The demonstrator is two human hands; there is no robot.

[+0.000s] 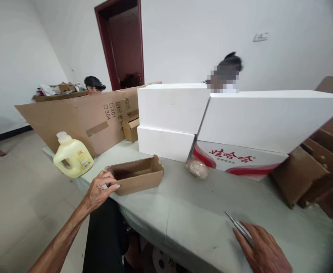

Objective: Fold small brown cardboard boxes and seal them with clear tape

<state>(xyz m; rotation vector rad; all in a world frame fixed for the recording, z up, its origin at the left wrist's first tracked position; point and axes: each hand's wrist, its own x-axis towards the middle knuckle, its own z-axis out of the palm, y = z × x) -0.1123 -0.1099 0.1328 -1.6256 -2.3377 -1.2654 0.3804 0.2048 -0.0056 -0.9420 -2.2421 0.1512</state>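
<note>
My left hand grips the near left corner of a small open cardboard box, thumb outside and fingers over its rim. The box sits on the table close to its front edge, and its inside is in shadow. At lower right, my right hand is closed around slim silver tweezers, with the pointed end facing up and left just over the tabletop. A crumpled clear plastic bundle lies between the two hands, farther back against the boxes.
A yellow jug stands at the table's left end, before a large cardboard panel. White blocks and a printed carton line the back. Cardboard pieces lean at right. Two people's heads show behind. Pale green cloth covers the table.
</note>
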